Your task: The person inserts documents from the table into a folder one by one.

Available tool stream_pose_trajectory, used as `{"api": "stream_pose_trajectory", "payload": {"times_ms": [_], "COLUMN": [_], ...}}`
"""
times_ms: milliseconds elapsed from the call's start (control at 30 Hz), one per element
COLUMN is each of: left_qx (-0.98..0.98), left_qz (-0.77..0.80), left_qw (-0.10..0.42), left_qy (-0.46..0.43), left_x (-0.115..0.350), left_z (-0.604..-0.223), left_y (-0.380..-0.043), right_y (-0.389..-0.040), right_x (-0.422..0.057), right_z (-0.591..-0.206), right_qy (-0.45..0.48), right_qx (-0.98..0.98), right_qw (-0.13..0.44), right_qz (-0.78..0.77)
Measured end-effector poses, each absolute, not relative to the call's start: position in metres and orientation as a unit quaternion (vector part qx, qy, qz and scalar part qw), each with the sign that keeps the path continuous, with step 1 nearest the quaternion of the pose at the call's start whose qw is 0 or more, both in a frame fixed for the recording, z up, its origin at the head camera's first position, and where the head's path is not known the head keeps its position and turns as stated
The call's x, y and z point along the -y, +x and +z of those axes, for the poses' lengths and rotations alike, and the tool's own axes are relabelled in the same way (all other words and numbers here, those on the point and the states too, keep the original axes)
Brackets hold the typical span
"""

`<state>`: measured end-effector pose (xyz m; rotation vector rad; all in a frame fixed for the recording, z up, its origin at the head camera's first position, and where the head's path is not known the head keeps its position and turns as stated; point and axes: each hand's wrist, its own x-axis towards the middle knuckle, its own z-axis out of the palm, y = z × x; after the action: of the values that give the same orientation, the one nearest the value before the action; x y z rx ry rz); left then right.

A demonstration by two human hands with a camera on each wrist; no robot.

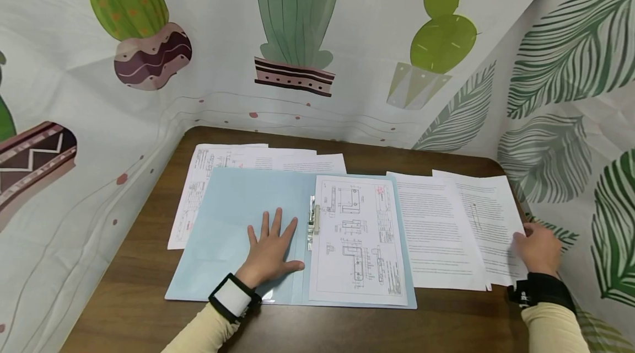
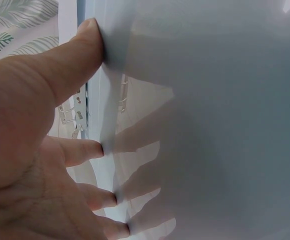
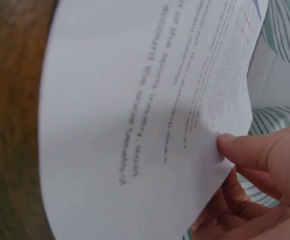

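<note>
A light blue folder (image 1: 238, 193) lies opened flat on the table, its metal clip (image 1: 313, 223) near the spine. On its right half is a sheet with technical drawings (image 1: 367, 265). My left hand (image 1: 268, 256) rests on the folder's bare left half with fingers spread; the left wrist view shows its fingertips on the glossy surface (image 2: 225, 125). At the table's right edge my right hand (image 1: 539, 248) pinches the edge of the rightmost printed sheet (image 1: 491, 215) between thumb and fingers. In the right wrist view that sheet (image 3: 110, 100) bends upward near the thumb.
Another printed sheet (image 1: 436, 231) lies between the folder and the rightmost sheet, partly overlapping it. Several papers (image 1: 198, 176) stick out from behind the folder at the upper left. A cactus-patterned cloth (image 1: 367, 27) hangs behind the brown wooden table (image 1: 456, 320).
</note>
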<state>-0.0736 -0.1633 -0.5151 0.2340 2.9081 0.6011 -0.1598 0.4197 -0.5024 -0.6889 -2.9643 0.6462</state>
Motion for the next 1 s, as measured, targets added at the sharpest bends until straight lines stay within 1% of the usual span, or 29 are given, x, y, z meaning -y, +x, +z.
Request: {"api": "stream_pose_trajectory", "payload": {"times_ms": [200, 333, 467, 600, 833, 1000], "left_qx": [-0.972, -0.972, -0.972, -0.972, -0.972, -0.972], "left_qz": [0.205, 0.207, 0.206, 0.206, 0.204, 0.205], "left_qw": [0.078, 0.08, 0.079, 0.079, 0.079, 0.082], "left_qy": [0.079, 0.077, 0.079, 0.079, 0.08, 0.079], "left_x": [0.163, 0.163, 0.163, 0.164, 0.164, 0.164], "left_z": [-0.515, -0.515, -0.516, -0.516, -0.515, -0.515], "left_y": [-0.074, -0.073, -0.073, -0.072, -0.073, -0.073], "right_y": [-0.16, -0.16, -0.159, -0.158, -0.159, -0.159], "right_x": [-0.418, -0.417, -0.419, -0.42, -0.419, -0.416], "right_z": [-0.5, -0.497, -0.493, -0.488, -0.464, -0.442], "right_qy": [-0.234, -0.238, -0.226, -0.197, -0.188, -0.169], "right_qx": [0.948, 0.947, 0.947, 0.95, 0.949, 0.946], "right_qw": [0.04, 0.04, 0.046, 0.073, 0.101, 0.142], "right_qz": [0.211, 0.213, 0.221, 0.229, 0.232, 0.237]}}
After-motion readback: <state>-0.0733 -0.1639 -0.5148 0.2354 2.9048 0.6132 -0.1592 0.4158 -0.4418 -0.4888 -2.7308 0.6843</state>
